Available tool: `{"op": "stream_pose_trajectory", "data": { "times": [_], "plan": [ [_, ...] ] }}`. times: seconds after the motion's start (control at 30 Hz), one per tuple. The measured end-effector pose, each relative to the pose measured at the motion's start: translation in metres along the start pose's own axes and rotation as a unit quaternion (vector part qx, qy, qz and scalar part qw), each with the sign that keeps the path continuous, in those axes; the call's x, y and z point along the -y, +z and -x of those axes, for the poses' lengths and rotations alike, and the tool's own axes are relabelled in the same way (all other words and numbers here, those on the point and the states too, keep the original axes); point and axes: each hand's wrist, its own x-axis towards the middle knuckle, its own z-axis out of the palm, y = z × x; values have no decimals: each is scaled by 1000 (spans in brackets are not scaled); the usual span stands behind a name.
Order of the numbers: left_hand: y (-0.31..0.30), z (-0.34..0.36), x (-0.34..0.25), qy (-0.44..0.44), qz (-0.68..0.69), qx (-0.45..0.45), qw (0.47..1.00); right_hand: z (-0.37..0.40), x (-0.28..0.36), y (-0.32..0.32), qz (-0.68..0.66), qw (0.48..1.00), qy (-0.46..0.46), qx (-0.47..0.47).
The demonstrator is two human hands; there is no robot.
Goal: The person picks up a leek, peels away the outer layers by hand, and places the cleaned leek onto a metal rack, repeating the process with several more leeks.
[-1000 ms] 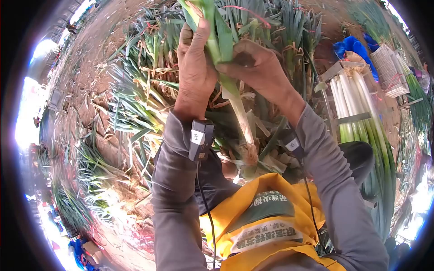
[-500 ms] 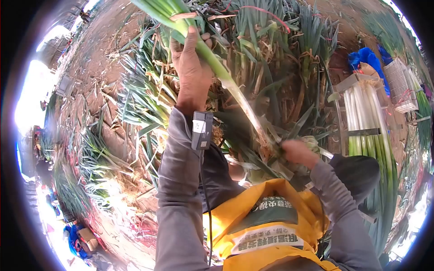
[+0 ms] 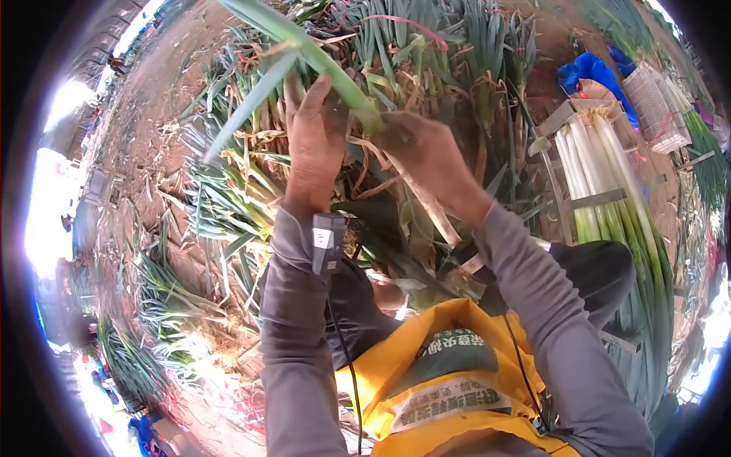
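Leek [image 3: 335, 72]: held out before the person's chest, slanting, its green leaves pointing away to the left and its paler lower stalk running back toward the lap.
Loose leaf [image 3: 251, 107]: branching off the leek and drooping beside the left hand.
Left hand [image 3: 312, 148]: I see it gripping the green part, thumb up against the stalk.
Right hand [image 3: 438, 160]: at the stalk, just beside the left; its fingers are blurred, so I cannot tell whether they pinch it.
Wrists: a dark box with a white label on each, left box [image 3: 327, 244] and right box [image 3: 468, 261].
Lap: a yellow apron [image 3: 388, 343] with printed lettering.
Ahead: a dense row of leafy leeks [image 3: 457, 68], a pink tie among them.
On my left: more leeks [image 3: 164, 282] scattered on the brown ground [image 3: 133, 171].
On my right: white-stemmed leeks [image 3: 582, 164] under a crossbar [image 3: 596, 200], with a blue bag [image 3: 590, 76] and a pale crate [image 3: 659, 110] beyond.
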Motion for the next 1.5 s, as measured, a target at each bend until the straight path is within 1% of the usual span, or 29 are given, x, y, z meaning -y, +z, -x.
{"op": "stream_pose_trajectory", "data": {
  "times": [0.03, 0.1, 0.13, 0.17, 0.23, 0.27, 0.37, 0.5, 0.57, 0.6, 0.67, 0.7, 0.77, 0.8, 0.83, 0.9, 0.93, 0.97, 1.03, 1.1, 1.13, 1.17, 1.23, 1.27, 1.3, 1.37, 1.4, 1.43, 1.5],
  "plan": [
    [-5, -3, 5, -4, 3, 2, 1000, -2, 7, -7, 3, 1000, 4, -3],
    [-17, -15, 11, -57, 73, 13, 996, -10, 19, -21, -93, 989, 81, 85],
    [-19, -17, 13, -47, 79, 55, 994, -11, 7, -19, -75, 989, 85, 93],
    [-16, -15, 15, -44, 78, 56, 994, -11, 6, -19, -75, 989, 82, 94],
    [-12, -9, 19, -35, 80, 15, 996, -6, 3, -18, 12, 996, 37, 75],
    [-11, -10, 18, -26, 94, 57, 994, -2, 9, -19, 7, 997, 49, 51],
    [-4, -7, 17, -14, 117, 42, 992, 4, 19, -21, 39, 999, 18, 0],
    [1, 0, 14, -4, 92, 35, 995, 3, 27, -24, 31, 999, 10, 31],
    [1, -1, 12, -8, 86, 98, 991, 1, 29, -25, -55, 995, 41, 78],
    [2, -2, 12, -9, 87, 99, 991, -1, 29, -27, -54, 995, 42, 77],
    [2, 1, 14, -27, 113, 81, 990, -1, 30, -27, 91, 992, 30, 87],
    [2, 1, 15, -28, 114, 80, 990, 2, 29, -24, 92, 991, 31, 88],
    [6, 1, 15, -1, 66, 38, 997, 11, 24, -13, 270, 947, -162, 58],
    [7, 3, 12, -1, 65, 38, 997, 11, 22, -11, 316, 929, -187, 57],
    [7, 6, 8, -8, 60, 28, 998, 14, 20, -11, 316, 928, -188, 56],
    [9, 6, -1, -12, 55, 16, 998, 22, 23, -12, 327, 903, -274, 54],
    [10, 6, -4, 26, 45, -13, 999, 27, 22, -12, 325, 903, -274, 57],
    [9, 5, -6, 63, 36, -41, 997, 32, 22, -12, 291, 919, -254, 75],
    [8, 1, -10, 52, 37, -52, 997, 31, 19, -13, 258, 933, -232, 91],
    [8, -4, -12, 47, 95, -47, 993, 16, 26, -16, 160, 972, -154, 79],
    [5, -5, -14, 89, 70, -16, 993, 14, 28, -17, 158, 972, -154, 80],
    [-3, -12, -17, 87, 69, -21, 994, 16, 29, -20, 170, 970, -141, 101],
    [-29, -31, -25, 142, 55, -53, 987, 29, 21, -23, 174, 967, -125, 134],
    [-34, -30, -33, 133, 26, -104, 985, 45, 10, -25, 183, 965, -86, 170],
    [-46, -33, -35, 133, 21, -114, 984, 64, -1, -27, 191, 959, -47, 204],
    [-68, -44, -41, 145, -11, -149, 978, 112, -44, -26, 198, 951, -23, 238],
    [-64, -38, -44, 133, -34, -206, 969, 144, -78, -27, 249, 920, 12, 303],
    [-68, -34, -44, 131, -34, -206, 969, 180, -114, -29, 301, 881, 48, 362],
    [-82, -33, -47, 164, -98, -197, 962, 240, -169, -35, 398, 766, 116, 491]
  ]
}}
